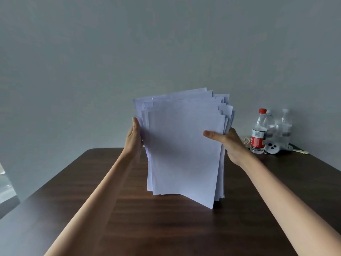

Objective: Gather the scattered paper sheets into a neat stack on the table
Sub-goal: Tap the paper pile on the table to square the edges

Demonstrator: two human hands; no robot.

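A bundle of white paper sheets (184,145) stands upright on its lower edge on the dark wooden table (166,228). The top edges are staggered and fan out unevenly. My left hand (134,137) holds the bundle's left side, fingers behind the sheets. My right hand (228,143) grips the right side, thumb pressed across the front sheet. The front sheet's lower right corner hangs lower than the others, near the tabletop.
At the back right of the table stand a clear bottle with a red cap and red label (259,132) and two other clear bottles (282,128), with a small white object (273,147) in front. A grey wall rises behind the table.
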